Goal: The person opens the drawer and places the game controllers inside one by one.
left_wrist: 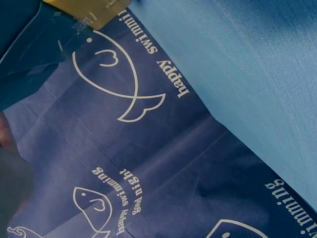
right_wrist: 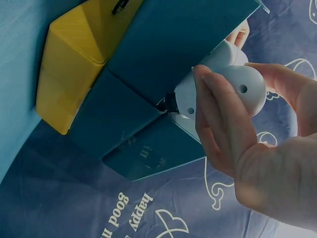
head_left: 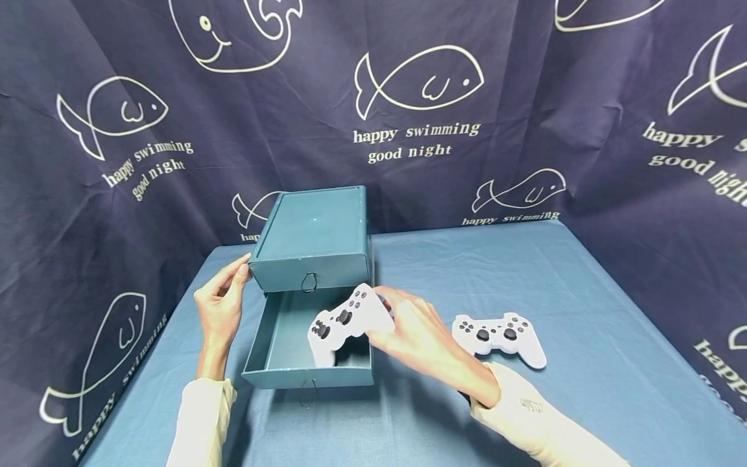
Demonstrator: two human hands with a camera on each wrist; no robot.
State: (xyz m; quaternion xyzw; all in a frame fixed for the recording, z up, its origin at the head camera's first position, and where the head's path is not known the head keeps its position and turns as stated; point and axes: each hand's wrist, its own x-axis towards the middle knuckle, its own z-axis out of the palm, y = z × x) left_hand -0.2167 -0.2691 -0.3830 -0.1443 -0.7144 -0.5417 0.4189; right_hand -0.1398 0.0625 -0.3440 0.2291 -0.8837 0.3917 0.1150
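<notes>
My right hand [head_left: 417,327] grips one end of a white game controller [head_left: 350,318], tilted over the pulled-out teal drawer [head_left: 309,377]. Fingers and thumb wrap the controller's grip in the right wrist view, where its underside faces the camera. At the front left corner of the teal drawer unit [head_left: 315,220], my left hand [head_left: 222,301] holds the edge between thumb and fingers. Only a sliver of that hand shows at the left wrist view's border. A second white controller [head_left: 496,334] lies on the table to the right, buttons up.
Beneath the teal drawers is a yellow section [right_wrist: 69,64], hidden from the head view. A ring pull [head_left: 309,282] hangs on the closed upper drawer. Blue cloth covers the table [head_left: 443,259]. A dark fish-print curtain [head_left: 420,188] stands behind and at both sides.
</notes>
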